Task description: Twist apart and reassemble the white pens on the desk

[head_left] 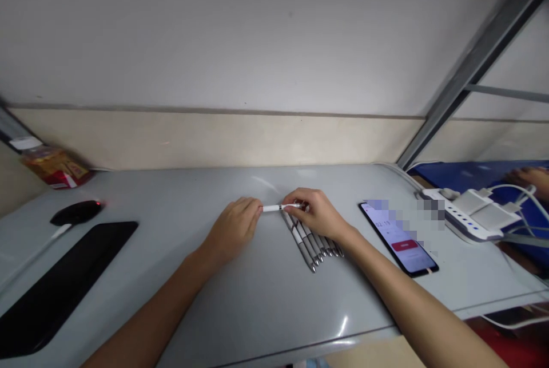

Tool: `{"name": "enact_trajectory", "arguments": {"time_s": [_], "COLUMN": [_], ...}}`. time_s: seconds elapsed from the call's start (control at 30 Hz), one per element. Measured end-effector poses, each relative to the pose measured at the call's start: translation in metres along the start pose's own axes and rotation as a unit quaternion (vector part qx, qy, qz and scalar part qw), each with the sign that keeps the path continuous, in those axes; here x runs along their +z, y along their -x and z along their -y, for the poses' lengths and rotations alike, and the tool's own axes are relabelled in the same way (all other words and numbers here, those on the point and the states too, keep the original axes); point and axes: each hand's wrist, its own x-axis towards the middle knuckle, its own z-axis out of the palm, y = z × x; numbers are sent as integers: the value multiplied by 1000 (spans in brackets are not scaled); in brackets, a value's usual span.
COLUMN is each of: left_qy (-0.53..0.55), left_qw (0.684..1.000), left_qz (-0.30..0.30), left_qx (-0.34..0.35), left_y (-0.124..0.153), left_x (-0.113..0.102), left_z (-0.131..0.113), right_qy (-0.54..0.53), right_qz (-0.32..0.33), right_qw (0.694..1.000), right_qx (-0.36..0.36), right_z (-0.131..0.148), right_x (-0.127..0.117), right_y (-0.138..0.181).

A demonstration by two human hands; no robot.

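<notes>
A white pen (271, 208) lies crosswise between my two hands, just above the grey tabletop. My left hand (237, 225) is closed around its left end. The fingers of my right hand (315, 212) pinch the other end, where a dark ring and a shiny part show. Below my right hand, a row of several grey-and-white pens (307, 242) rests on the table side by side, silver tips toward me. My right hand and wrist hide part of that row.
A lit phone (401, 239) and a white power strip (467, 216) with plugs lie at right. On the left are a black tablet-like slab (64, 288), a dark corded device (76, 213) and a bottle (55, 166). Another person's hand (532, 180) shows at far right.
</notes>
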Motion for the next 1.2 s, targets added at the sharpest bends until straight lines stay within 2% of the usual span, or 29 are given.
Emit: {"name": "enact_trajectory", "arguments": {"time_s": [0.3,0.57,0.77,0.97,1.2], "left_qy": [43,45,11,11,40], "left_qw": [998,999,1000,1000,999], "left_qz": [13,-4,-17,-15,0], "left_qx": [-34,-2,-23,-21,-28], "left_y": [-1,1,1,0,1], "left_x": [-3,-2,0,0,0], "left_z": [-4,4,12,13,6], "right_qy": [75,159,234,225,145], "right_qz": [-32,-57,-64,-63,-36], "right_qw": [995,985,970,972,986], "right_qx": [-65,-36,-8,-32,-76], "right_z": [-8,-26,-37,-39,-26], "right_x": [0,-6,-14,-14,0], "right_y": [1,0,1,0,0]}}
